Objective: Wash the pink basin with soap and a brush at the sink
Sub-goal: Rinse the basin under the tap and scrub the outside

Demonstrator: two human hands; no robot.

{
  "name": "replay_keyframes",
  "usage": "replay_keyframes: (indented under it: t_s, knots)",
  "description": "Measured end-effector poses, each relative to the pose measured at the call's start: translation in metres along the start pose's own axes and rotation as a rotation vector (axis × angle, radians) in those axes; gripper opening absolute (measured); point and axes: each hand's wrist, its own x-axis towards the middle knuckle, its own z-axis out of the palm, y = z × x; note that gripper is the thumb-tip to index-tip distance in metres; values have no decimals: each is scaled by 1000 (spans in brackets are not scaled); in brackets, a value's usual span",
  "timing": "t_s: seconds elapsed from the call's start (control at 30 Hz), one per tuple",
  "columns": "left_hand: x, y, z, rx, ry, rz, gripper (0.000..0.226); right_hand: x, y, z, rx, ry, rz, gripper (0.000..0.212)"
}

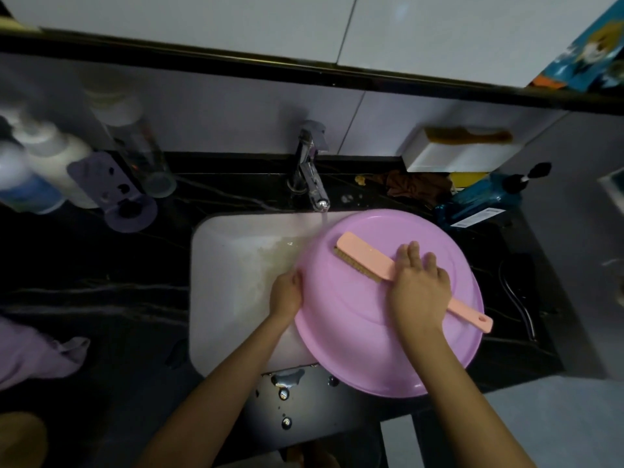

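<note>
The pink basin (371, 339) lies tilted over the right half of the white sink (233, 265), its underside facing up. My left hand (286, 293) grips the basin's left rim. My right hand (418, 285) holds the handle of a pink brush (361, 256), whose bristles press on the basin near its upper left edge. Water runs from the chrome tap (310, 177) onto the basin's top edge.
A blue pump bottle (486, 201) lies right of the tap beside a brown cloth (415, 187). White bottles (44, 163) and a purple holder (118, 194) stand on the dark counter at left. A purple cloth (33, 352) lies lower left.
</note>
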Motion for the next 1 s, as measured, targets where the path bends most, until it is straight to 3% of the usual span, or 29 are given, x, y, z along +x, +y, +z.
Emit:
replay_keyframes:
  t_s: [0.27,0.33,0.43,0.53,0.67,0.8,0.87,0.93,1.0]
  knots:
    - [49,17,-18,-100,-116,-18,45,18,-3,8,21,187,-163,45]
    - [51,23,-19,-87,-129,29,40,21,1,6,18,250,-196,39]
    - [53,28,-21,-28,-167,98,23,20,10,9,34,305,-223,47]
    - [48,47,-23,-210,-232,42,22,18,11,17,70,302,-199,41]
    - [36,72,-16,-353,-300,-32,30,18,11,21,130,299,-167,52]
    - [33,78,-12,-302,-309,150,42,18,11,25,150,305,-151,50]
    - [35,85,-12,-247,-336,239,36,19,12,26,157,325,-164,49]
    - [44,87,-12,-330,-397,168,32,19,13,27,167,353,-182,47]
    - [40,86,-15,-562,-467,-44,26,19,15,29,190,362,-184,48]
